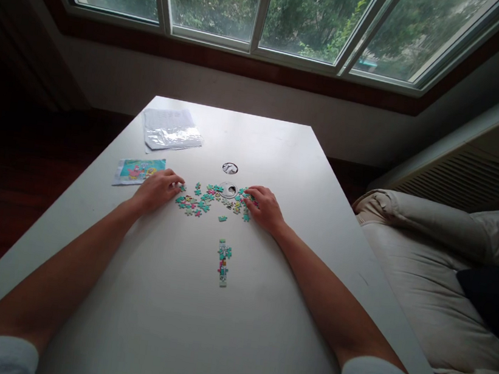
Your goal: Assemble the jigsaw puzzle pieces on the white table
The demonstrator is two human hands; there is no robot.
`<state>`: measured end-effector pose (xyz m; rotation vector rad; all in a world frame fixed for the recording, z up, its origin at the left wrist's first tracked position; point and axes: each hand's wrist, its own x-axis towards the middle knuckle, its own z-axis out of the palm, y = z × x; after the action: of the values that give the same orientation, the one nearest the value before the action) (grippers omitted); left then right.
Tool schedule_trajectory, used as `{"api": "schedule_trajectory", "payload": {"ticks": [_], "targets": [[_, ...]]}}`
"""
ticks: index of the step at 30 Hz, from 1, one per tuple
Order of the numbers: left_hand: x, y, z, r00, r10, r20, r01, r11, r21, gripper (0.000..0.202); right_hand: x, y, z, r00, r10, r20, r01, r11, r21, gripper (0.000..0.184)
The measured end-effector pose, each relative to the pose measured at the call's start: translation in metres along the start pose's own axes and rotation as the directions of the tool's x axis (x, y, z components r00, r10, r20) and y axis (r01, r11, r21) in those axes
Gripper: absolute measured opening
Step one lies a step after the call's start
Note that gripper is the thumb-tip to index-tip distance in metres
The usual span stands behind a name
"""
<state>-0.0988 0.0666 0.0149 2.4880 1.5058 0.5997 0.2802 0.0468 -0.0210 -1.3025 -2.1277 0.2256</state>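
Observation:
Loose jigsaw puzzle pieces (204,197), mostly teal with some pink and yellow, lie in a scattered heap on the white table (147,296). At the heap's left edge is my left hand (156,190), its fingers bent and a little apart beside a teal piece. My right hand (266,207) rests over the right edge, fingers spread and touching pieces, some hidden beneath them. Nearer to me lies a narrow joined strip of puzzle pieces (223,263). A single teal piece (222,218) sits between heap and strip.
A colourful picture sheet (139,170) lies beyond my left hand, and a clear plastic sleeve with paper (172,129) behind it. Two round fittings, one an oval hole (230,168), the other a ring (229,190), are set in the tabletop. A pale sofa (426,278) stands right.

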Motion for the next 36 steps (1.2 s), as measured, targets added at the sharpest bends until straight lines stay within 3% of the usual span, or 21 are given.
{"api": "schedule_trajectory", "payload": {"ticks": [12, 17, 20, 25, 29, 31, 36], "targets": [[-0.001, 0.01, 0.004, 1.0, -0.027, -0.016, 0.028, 0.998, 0.062, 0.02, 0.0, -0.001, -0.001, 1.0, 0.005, 0.004, -0.005, 1.0, 0.008, 0.025], [-0.001, 0.024, 0.008, 0.997, -0.068, -0.044, 0.067, 0.997, -0.037, 0.015, 0.001, -0.007, -0.006, 1.0, -0.01, -0.017, 0.01, 1.0, 0.029, 0.024], [-0.001, 0.042, 0.01, 0.992, -0.116, -0.055, 0.104, 0.976, -0.191, 0.019, 0.001, -0.021, -0.01, 0.999, -0.026, -0.023, 0.028, 0.997, 0.067, 0.023], [-0.007, 0.081, 0.018, 0.993, -0.115, -0.022, 0.089, 0.866, -0.493, 0.03, -0.001, -0.057, -0.014, 0.997, -0.077, 0.024, 0.071, 0.979, 0.192, 0.023], [-0.013, 0.104, 0.025, 0.987, -0.156, 0.026, 0.124, 0.666, -0.736, 0.029, -0.004, -0.078, -0.014, 0.988, -0.134, 0.075, 0.107, 0.952, 0.286, 0.021], [-0.014, 0.111, 0.026, 0.982, -0.177, 0.058, 0.153, 0.593, -0.79, 0.029, -0.005, -0.084, -0.012, 0.985, -0.153, 0.081, 0.12, 0.939, 0.321, 0.02], [-0.018, 0.123, 0.026, 0.964, -0.241, 0.108, 0.22, 0.504, -0.835, 0.029, -0.006, -0.089, -0.008, 0.988, -0.136, 0.078, 0.094, 0.912, 0.4, 0.021]]}}
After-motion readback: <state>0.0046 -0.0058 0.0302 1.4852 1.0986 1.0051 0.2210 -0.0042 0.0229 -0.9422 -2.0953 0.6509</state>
